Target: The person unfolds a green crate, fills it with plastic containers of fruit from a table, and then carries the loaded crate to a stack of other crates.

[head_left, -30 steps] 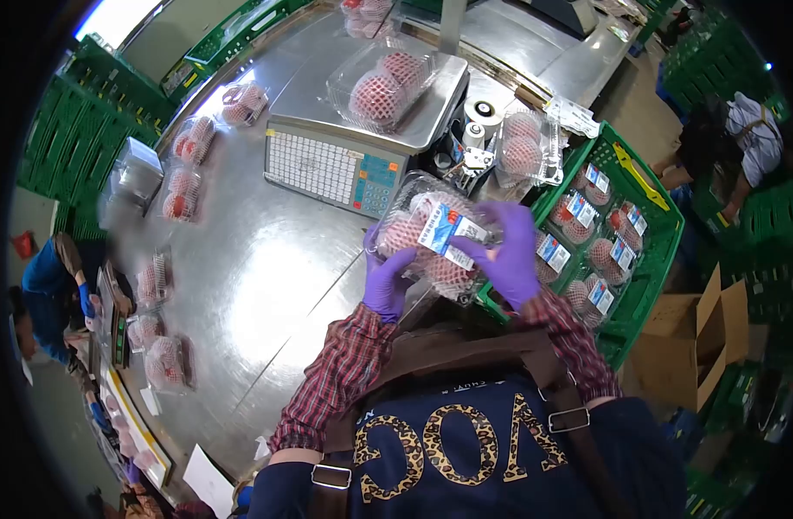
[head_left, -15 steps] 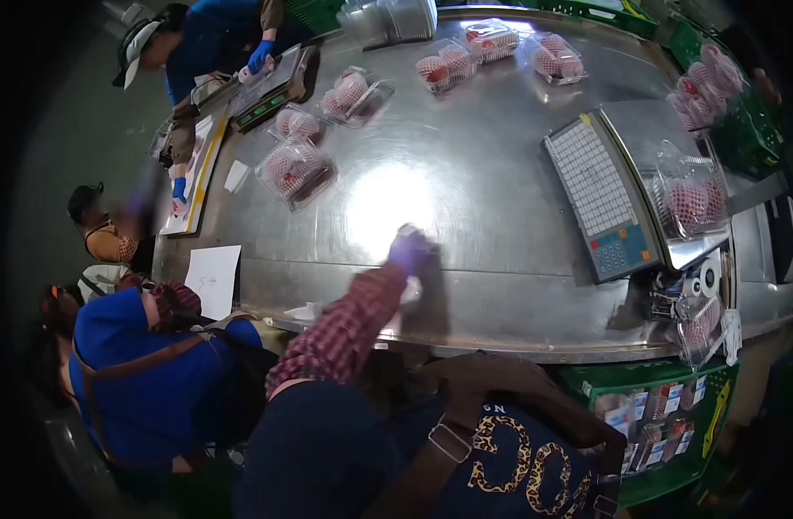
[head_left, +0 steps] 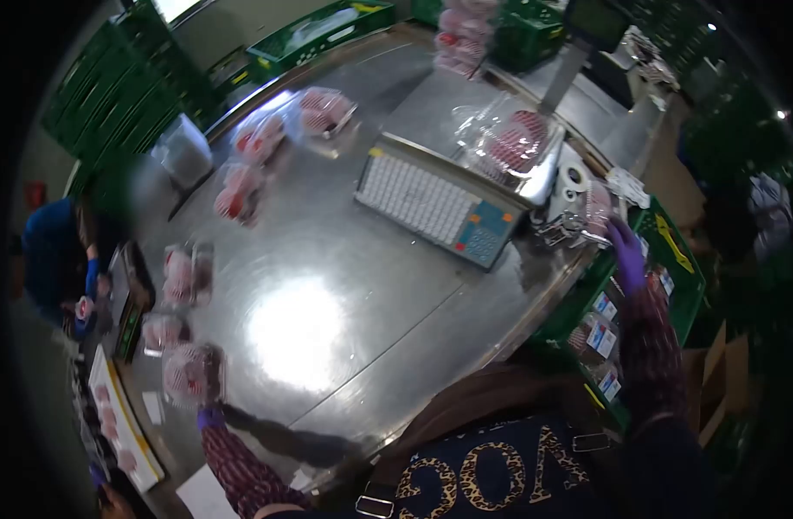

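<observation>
My left hand [head_left: 210, 417], in a purple glove, is at the near edge of a clear clamshell pack [head_left: 189, 377] of fruit in pink foam nets, at the table's left side. Its fingers are blurred and partly hidden against the pack. On the right, my purple-gloved right hand [head_left: 627, 251] reaches over the green crate with fingers stretched out. Their tips meet the side of another clear fruit pack [head_left: 597, 210], beside the label rolls [head_left: 574, 176]. A third clear pack [head_left: 517, 143] lies on the metal plate of the scale [head_left: 431, 208].
Several fruit packs [head_left: 260, 137] stand along the far and left table edges. A green crate [head_left: 686, 268] with labelled packs sits below the right edge. A co-worker [head_left: 54, 255] in blue handles fruit by a small scale [head_left: 130, 333]. Stacked clear lids [head_left: 183, 151] stand at far left.
The view has turned to the right. My left hand has gone from mid-table to the fruit pack at left. My right hand has come into view at the pack by the label rolls.
</observation>
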`<state>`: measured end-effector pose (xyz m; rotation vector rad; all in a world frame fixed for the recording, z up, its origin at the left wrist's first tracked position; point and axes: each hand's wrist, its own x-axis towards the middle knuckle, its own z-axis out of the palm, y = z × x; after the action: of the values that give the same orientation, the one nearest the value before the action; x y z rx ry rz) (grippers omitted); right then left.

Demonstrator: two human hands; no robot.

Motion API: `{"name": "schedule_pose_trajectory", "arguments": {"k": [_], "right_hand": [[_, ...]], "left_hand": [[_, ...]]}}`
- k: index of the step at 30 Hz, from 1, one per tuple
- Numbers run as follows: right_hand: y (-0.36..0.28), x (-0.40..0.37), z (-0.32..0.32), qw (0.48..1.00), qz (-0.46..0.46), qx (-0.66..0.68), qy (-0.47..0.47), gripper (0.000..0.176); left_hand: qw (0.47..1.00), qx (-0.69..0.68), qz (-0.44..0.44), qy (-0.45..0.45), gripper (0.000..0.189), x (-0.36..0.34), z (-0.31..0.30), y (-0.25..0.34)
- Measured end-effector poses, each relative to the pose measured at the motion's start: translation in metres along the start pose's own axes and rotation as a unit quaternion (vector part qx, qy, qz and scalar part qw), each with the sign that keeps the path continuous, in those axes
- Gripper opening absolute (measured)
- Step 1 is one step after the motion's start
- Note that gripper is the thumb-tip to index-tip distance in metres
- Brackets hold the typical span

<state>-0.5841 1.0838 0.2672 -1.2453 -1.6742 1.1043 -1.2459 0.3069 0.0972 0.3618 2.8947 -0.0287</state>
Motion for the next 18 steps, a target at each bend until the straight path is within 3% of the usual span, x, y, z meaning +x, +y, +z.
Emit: {"name": "schedule_pose_trajectory", "arguments": {"k": [1, 2, 3, 6, 8, 9, 11, 12, 13, 14, 15, 16, 17, 18], "right_hand": [[-0.043, 0.016, 0.024, 0.998, 0.022, 0.047, -0.028, 0.041], [-0.047, 0.053, 0.043, 0.987, 0.108, 0.117, -0.008, 0.042], [-0.059, 0.079, 0.057, 0.985, 0.117, 0.120, -0.040, 0.046], [-0.083, 0.140, 0.099, 0.978, 0.125, 0.162, -0.029, 0.049], [-0.072, 0.187, 0.111, 0.971, 0.162, 0.178, -0.017, 0.042], [-0.068, 0.199, 0.107, 0.952, 0.216, 0.202, -0.078, 0.041], [-0.050, 0.201, 0.087, 0.940, 0.199, 0.191, -0.200, 0.029], [-0.030, 0.180, 0.074, 0.944, -0.183, -0.066, -0.267, 0.022], [-0.022, 0.166, 0.066, 0.936, 0.021, 0.160, -0.313, 0.024], [-0.013, 0.153, 0.057, 0.859, 0.227, 0.377, -0.261, 0.025], [-0.036, 0.088, 0.043, 0.902, 0.142, 0.313, -0.261, 0.024], [-0.037, 0.065, 0.037, 0.865, 0.233, 0.391, -0.211, 0.020], [-0.045, 0.037, 0.029, 0.859, 0.246, 0.405, -0.192, 0.014], [0.012, 0.040, 0.025, 0.803, 0.187, 0.501, -0.264, 0.012]], "left_hand": [[0.998, -0.038, -0.013, -0.044, 0.040, 0.016, 0.019, -0.015], [0.995, -0.068, 0.074, 0.018, 0.034, -0.003, 0.012, 0.011], [0.980, -0.086, 0.163, 0.078, 0.029, -0.033, -0.009, 0.056], [0.888, -0.428, 0.113, 0.128, 0.018, -0.038, -0.003, 0.108], [0.779, -0.603, 0.114, 0.129, 0.019, -0.056, -0.008, 0.154], [0.712, -0.681, 0.113, 0.127, 0.020, -0.065, -0.012, 0.185], [0.462, -0.879, 0.068, -0.095, 0.031, -0.096, -0.050, 0.260], [0.464, -0.873, 0.085, -0.126, 0.035, -0.127, -0.076, 0.303], [0.465, -0.865, 0.101, -0.157, 0.040, -0.155, -0.106, 0.355], [0.450, -0.853, 0.177, -0.194, 0.044, -0.178, -0.138, 0.409], [0.388, -0.870, 0.137, -0.273, 0.039, -0.165, -0.132, 0.458], [0.352, -0.863, 0.165, -0.323, 0.034, -0.159, -0.131, 0.494], [0.342, -0.868, 0.161, -0.323, 0.022, -0.180, -0.161, 0.547], [0.315, -0.876, 0.138, -0.339, 0.011, -0.184, -0.168, 0.589]]}}
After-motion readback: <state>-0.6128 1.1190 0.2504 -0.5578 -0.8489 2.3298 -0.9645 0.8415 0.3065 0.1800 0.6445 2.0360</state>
